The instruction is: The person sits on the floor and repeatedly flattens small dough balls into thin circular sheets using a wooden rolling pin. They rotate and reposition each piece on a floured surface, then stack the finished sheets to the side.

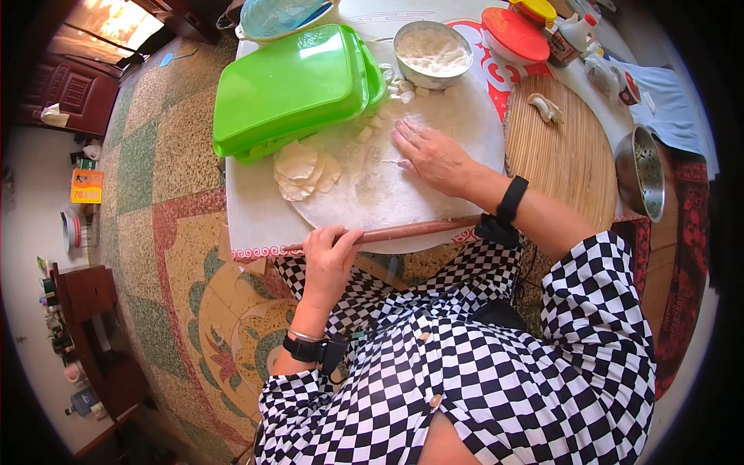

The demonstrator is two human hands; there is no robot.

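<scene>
My left hand (330,256) grips one end of a dark wooden rolling pin (407,230), which lies along the near edge of a round floured board (372,203). My right hand (433,156) is palm down on the board, fingers slightly apart; whether dough is under it cannot be seen. Small dough pieces (407,96) lie at the board's far side, beside a metal bowl of flour (435,51). Stacked round dough wrappers (303,170) rest at the board's left. On a round straw mat (564,157) to the right sits one folded dumpling (545,108).
Green plastic containers (290,87) stand at the back left, before a blue strainer basket (279,17). A red-lidded bowl (515,36) and a bottle (572,39) stand back right. A steel bowl (641,172) is beyond the mat, near a blue cloth (668,104).
</scene>
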